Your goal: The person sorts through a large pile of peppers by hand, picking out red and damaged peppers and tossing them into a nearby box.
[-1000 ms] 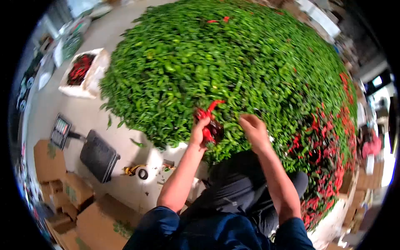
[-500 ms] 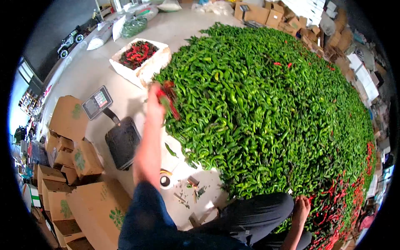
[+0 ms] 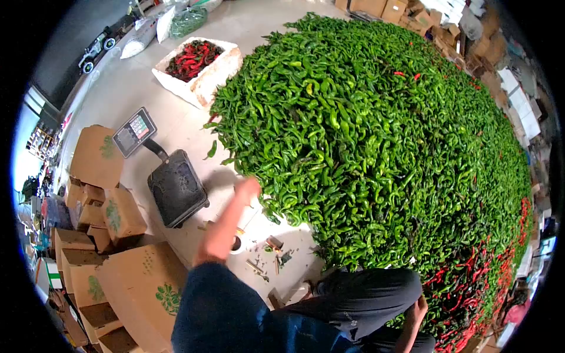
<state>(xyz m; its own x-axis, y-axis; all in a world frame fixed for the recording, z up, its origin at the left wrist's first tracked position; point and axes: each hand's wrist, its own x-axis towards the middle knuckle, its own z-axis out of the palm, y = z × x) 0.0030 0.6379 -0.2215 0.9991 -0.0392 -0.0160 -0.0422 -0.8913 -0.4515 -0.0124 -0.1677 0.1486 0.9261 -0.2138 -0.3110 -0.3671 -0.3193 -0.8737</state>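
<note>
A broad heap of green chili peppers [image 3: 353,147] spreads over the floor beside me. My left hand [image 3: 248,187] is at the heap's near left edge, smeared by motion, and its fingers do not show clearly. No pepper can be made out in it. My right hand [image 3: 420,307] is low beside my bent knee, close to a patch of red chili peppers [image 3: 465,276] mixed with dark ones. Its fingers are mostly hidden. Beyond the heap's left edge, a white foam box [image 3: 220,73] holds red and dark peppers.
A black platform scale [image 3: 176,188] with a tilted display [image 3: 135,130] stands left of my arm. Open cardboard boxes [image 3: 144,282] crowd the lower left. A tape roll [image 3: 236,243] and scraps [image 3: 275,242] lie near my legs. More cartons [image 3: 421,20] line the far side.
My left hand has come back toward me from near the foam box; the red peppers seen in it earlier no longer show there. My right hand has shifted down beside the knee.
</note>
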